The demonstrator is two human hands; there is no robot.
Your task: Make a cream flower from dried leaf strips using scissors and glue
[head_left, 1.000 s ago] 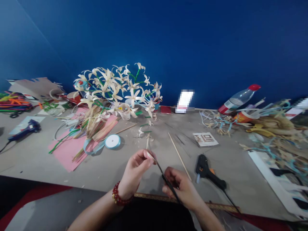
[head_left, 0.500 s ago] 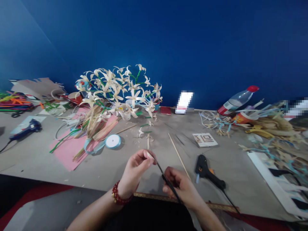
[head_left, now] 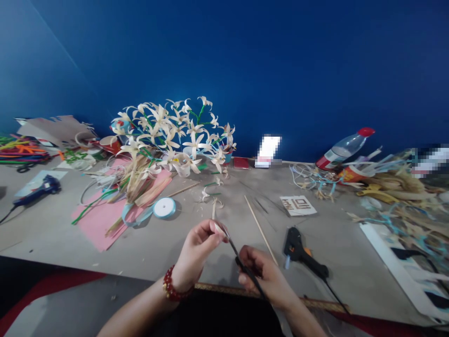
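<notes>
My left hand (head_left: 203, 241), with a red beaded bracelet at the wrist, pinches a pale husk strip (head_left: 214, 210) between thumb and fingertips. Part of the strip sticks up beyond the fingers, its far end curled. My right hand (head_left: 257, 269) is closed around dark scissors (head_left: 233, 247), whose tip meets the left fingertips. Whether the blades are apart is too small to tell. Small curled husk pieces (head_left: 205, 193) with green stems lie just beyond my left hand. A thin wooden stick (head_left: 259, 224) lies past my right hand.
White husk flowers (head_left: 194, 140) stand in cups at the back. A ribbon spool (head_left: 164, 208) and pink paper (head_left: 101, 229) lie left. On the right are a black glue gun (head_left: 303, 252), a power strip (head_left: 386, 257) and a tilted bottle (head_left: 345, 150). A blue glue gun (head_left: 38, 189) lies far left.
Both hands hold nearly the same pose. The scissors' tip has shifted very slightly at the left fingertips, and the view has moved a little.
</notes>
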